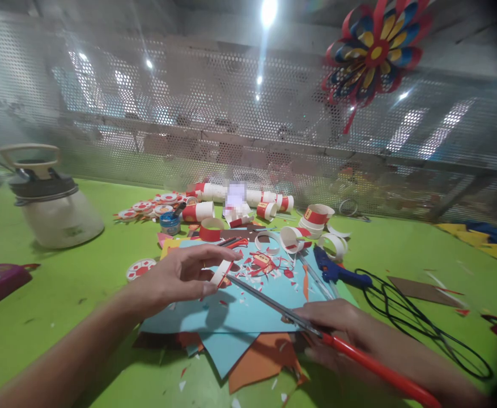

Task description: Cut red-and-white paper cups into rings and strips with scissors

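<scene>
Between the thumb and fingers of my left hand (184, 272) is a small white and red paper piece (221, 274). My right hand (342, 328) holds long scissors (274, 303) with a red handle, the blades pointing up and left so that their tips lie beside the paper piece. Beneath both hands lies a light blue sheet (180, 317), scattered with red and white paper scraps (265, 263). Orange paper (260, 362) sticks out under its front edge.
A blue glue gun (342, 273) with a black cord lies right of the sheet. Cut paper cups (316, 218) stand behind it. Further left are a blue jar (170, 223) and a large jug (56, 209). A paper flower (376, 54) hangs at upper right.
</scene>
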`<state>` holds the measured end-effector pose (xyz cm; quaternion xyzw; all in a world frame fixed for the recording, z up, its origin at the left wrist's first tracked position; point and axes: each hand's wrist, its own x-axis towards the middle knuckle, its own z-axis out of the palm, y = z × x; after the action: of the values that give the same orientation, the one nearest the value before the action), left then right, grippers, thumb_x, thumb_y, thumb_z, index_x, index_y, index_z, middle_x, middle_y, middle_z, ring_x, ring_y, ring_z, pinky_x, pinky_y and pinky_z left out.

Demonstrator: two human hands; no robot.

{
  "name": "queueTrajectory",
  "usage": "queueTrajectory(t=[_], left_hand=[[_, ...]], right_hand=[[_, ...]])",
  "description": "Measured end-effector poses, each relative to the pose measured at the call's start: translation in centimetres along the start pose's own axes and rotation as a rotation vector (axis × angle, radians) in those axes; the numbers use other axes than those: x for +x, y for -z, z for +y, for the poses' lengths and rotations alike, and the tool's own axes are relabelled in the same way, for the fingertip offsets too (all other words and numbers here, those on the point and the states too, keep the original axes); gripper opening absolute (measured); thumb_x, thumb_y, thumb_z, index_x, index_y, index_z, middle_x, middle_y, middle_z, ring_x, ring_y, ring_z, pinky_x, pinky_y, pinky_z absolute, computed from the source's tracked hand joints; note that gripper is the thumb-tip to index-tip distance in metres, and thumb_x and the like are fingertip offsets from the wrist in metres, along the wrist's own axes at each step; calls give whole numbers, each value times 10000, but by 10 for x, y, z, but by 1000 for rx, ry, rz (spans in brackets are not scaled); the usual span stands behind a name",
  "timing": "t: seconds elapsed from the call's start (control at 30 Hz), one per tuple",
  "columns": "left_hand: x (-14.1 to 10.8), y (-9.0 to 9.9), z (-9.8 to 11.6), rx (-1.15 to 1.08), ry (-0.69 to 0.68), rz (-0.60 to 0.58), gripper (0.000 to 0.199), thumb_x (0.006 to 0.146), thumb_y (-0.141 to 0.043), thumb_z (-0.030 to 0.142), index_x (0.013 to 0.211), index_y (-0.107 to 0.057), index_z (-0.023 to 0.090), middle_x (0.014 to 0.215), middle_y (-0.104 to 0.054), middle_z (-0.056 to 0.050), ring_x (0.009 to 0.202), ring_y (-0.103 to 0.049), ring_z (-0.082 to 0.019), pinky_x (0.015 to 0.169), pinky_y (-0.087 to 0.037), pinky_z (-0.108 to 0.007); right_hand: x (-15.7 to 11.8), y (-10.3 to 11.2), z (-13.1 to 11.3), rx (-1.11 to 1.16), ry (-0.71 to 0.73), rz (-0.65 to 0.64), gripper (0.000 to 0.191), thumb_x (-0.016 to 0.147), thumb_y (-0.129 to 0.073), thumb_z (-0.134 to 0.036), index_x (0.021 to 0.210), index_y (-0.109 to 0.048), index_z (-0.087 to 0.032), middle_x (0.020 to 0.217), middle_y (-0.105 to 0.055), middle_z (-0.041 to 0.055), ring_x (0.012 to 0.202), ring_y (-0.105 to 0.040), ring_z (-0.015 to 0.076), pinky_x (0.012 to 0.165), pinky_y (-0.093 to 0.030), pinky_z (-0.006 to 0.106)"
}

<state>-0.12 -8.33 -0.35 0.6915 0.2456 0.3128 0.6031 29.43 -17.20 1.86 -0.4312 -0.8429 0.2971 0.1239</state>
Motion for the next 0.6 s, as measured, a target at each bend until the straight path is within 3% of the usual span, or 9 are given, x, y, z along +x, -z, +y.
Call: queueTrajectory(t=[0.27, 0.6], left_hand=[[0, 2, -5, 17, -78, 0, 334, 789, -695, 246, 1118, -641, 244, 1328, -559, -96, 1253, -473, -296, 989, -410, -418], [0, 0, 0, 78, -42, 5, 310, 813, -671, 293, 1114, -617, 239, 1336, -530, -100, 1235, -476, -298, 985, -415, -440]], right_hand=[[-1, -1, 1, -6, -12, -18, 245, 940, -510, -345, 1095, -664, -235, 885, -682, 37, 785, -607, 178, 715, -493, 285], [0, -4, 8, 64, -25, -74, 310, 938, -509, -400, 1170, -633, -236, 881, -682, 32, 772, -616, 182, 681, -495, 263]])
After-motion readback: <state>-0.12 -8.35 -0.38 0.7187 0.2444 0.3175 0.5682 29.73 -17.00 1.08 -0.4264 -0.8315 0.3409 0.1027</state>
